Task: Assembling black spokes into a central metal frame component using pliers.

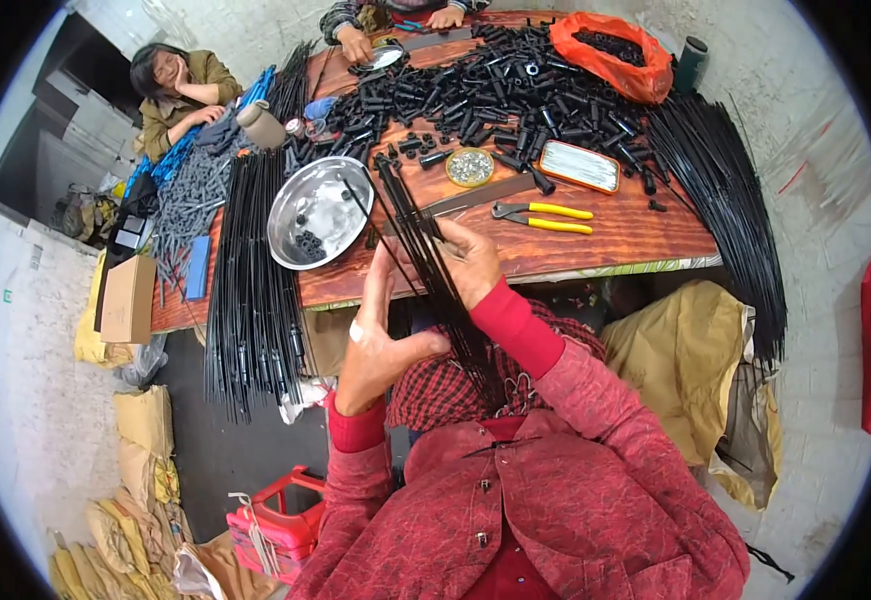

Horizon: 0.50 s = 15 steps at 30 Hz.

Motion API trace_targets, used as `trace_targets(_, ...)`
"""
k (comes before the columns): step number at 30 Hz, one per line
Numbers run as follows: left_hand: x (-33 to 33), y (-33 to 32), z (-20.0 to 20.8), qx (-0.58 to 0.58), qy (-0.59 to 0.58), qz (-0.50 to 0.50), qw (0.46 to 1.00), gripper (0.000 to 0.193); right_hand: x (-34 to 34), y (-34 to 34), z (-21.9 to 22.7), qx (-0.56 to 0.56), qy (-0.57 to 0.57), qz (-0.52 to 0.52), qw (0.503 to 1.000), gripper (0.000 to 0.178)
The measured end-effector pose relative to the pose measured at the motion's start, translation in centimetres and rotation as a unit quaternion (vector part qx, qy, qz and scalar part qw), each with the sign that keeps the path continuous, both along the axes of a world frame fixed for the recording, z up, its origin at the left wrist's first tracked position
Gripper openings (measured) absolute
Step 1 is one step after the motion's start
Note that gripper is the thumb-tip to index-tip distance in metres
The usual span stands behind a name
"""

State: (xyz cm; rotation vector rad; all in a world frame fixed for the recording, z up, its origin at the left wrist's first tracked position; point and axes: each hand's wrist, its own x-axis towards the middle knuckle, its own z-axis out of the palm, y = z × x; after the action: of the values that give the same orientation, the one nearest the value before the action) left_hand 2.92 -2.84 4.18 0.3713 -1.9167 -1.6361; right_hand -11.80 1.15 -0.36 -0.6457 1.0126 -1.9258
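Note:
In front of my chest I have a bundle of thin black rods [443,300], tilted from the table's edge down toward my lap. My right hand [472,262] is closed round its upper part. My left hand [388,345] is at the bundle's left side, fingers stretched up and thumb spread across toward the rods. Just left of the rods' upper ends stands a steel bowl [277,228] holding small black pieces. To the right lie yellow-handled pliers [546,217] and a flat metal strip [486,196]. Behind them are a round tin of small shiny pieces [471,168] and a rectangular tin [580,167].
Black tubular parts [496,95] pile across the wooden table [646,232]. More rod bundles overhang it at left [248,290] and right [731,190]. An orange bag [646,80] stands behind. Two people sit across the table. A red stool [274,525] is at lower left.

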Motion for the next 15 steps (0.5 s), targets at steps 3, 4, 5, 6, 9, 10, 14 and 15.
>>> trace_targets(3,-1.5,0.4,2.1,-0.055,-0.030,0.068,0.996,0.094,0.7,-0.9,-0.7,0.018,0.118,-0.086,0.989,0.033)
trace_targets(4,-1.9,0.1,2.2,-0.058,-0.050,0.100,0.992,0.085,1.0,-1.1,-0.6,-0.007,0.091,-0.082,0.992,0.031)
trace_targets(5,-2.3,-0.2,2.2,-0.085,-0.035,0.130,0.987,0.068,1.4,-1.3,-0.7,0.001,0.103,-0.104,0.989,0.031)
trace_targets(6,-2.5,-0.7,2.1,-0.077,-0.043,0.134,0.987,0.056,1.6,-1.5,-0.9,0.008,0.115,-0.127,0.985,0.030)
trace_targets(9,-2.5,-1.6,3.4,-0.047,-0.056,0.135,0.988,0.030,2.2,-1.8,-1.1,0.019,0.162,-0.143,0.976,0.033)
trace_targets(10,-2.5,-1.9,3.7,-0.062,-0.095,0.145,0.983,0.024,2.3,-1.9,-1.1,0.019,0.186,-0.156,0.970,0.034)
trace_targets(14,-2.3,-2.6,4.3,-0.061,-0.107,0.186,0.975,0.020,2.9,-2.3,-2.0,0.012,0.181,-0.161,0.970,0.035)
trace_targets(15,-2.3,-2.9,4.2,-0.084,-0.113,0.191,0.971,0.020,3.0,-2.3,-1.9,0.011,0.178,-0.162,0.971,0.035)
